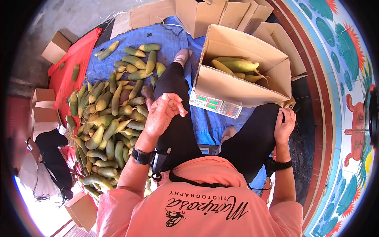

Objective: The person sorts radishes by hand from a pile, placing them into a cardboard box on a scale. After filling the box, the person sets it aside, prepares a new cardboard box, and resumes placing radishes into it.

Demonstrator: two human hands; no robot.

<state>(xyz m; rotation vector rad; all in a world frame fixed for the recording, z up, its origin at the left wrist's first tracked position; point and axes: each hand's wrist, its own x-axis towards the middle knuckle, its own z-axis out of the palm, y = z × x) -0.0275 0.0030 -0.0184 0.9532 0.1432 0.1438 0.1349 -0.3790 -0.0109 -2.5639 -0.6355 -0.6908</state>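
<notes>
My left hand (166, 113) is raised over my left thigh, its fingers loosely bent and apart, with nothing in them. Below and left of it lies a large heap of long green-and-yellow radishes (103, 103). A reddish radish (148, 96) lies at the heap's edge, close by this hand. My right hand (285, 124) rests on my right knee, fingers draped over it, and no object shows in it. Between my legs and ahead, an open cardboard box (241, 85) with several radishes (239, 66) inside stands on a digital scale (215, 105) with lit displays.
A blue tarp (169, 37) and a red cloth (75, 59) cover the floor. More cardboard boxes (225, 17) stand at the back. On the left, another person in dark trousers (53, 158) is beside the heap. A painted wall (351, 118) runs along the right.
</notes>
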